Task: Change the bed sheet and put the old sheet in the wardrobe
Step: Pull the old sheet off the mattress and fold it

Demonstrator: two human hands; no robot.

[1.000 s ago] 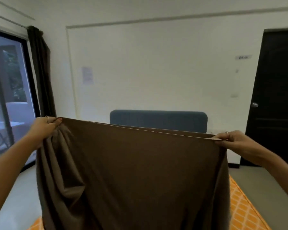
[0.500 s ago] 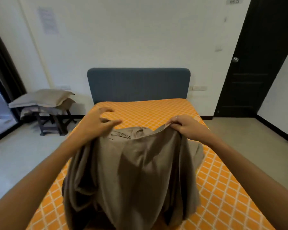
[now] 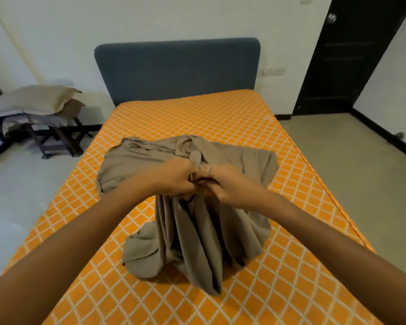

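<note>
Head-worn view looks forward and down along the mattress [image 3: 256, 127] toward the headboard [image 3: 177, 69], close above.

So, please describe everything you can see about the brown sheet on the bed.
The brown sheet is plain, soft, thin-looking cloth of a dull grey-brown colour, with no pattern. It lies crumpled in loose folds on the orange checked mattress, near the middle. The left hand and right hand grip a gathered edge close together, lifting it so the near part hangs in deep vertical folds. The far part lies flatter beyond the hands.
</note>
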